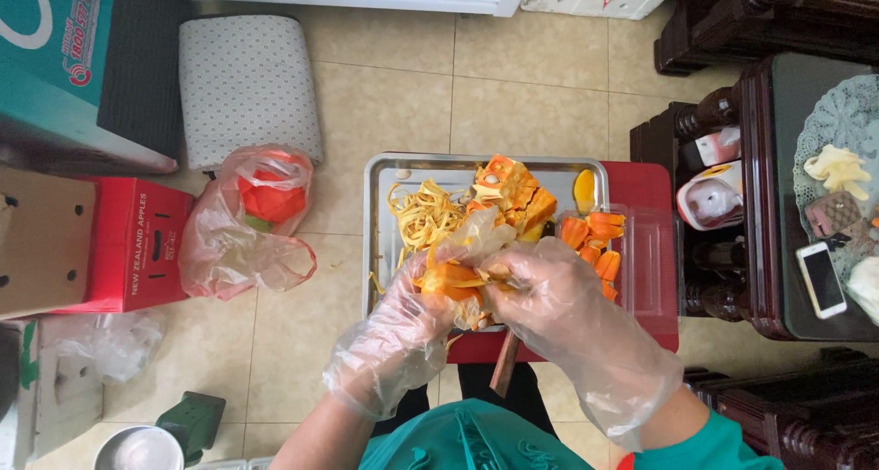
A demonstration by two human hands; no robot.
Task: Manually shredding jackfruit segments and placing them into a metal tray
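While the tiled floor (pixel 513 95) fills most of the view, a dark wooden table (pixel 778 205) stands at the right, carrying a white phone (pixel 821 280) and small packets. At the upper left lies a teal carton (pixel 55 58) with white and red print, below it a red box (pixel 133 244) with white lettering down its side beside a brown cardboard flap, and next to that a clear plastic bag (pixel 240 227) holding red and green scraps. At centre a steel tray (pixel 377 241) rests on a red stool (pixel 645 188), heaped with pale yellow strips (pixel 423 212) and orange fruit chunks (pixel 517 198). Both hands wear loose clear plastic gloves. The left hand (pixel 403 319) is closed around a piece of orange fruit (pixel 450 280), which sits over the tray's near edge, its long axis running roughly left to right between the two hands. The right hand (pixel 549 291) grips the fruit's right end; a brown handle (pixel 504 365) pokes out beneath it, pointing toward the person.
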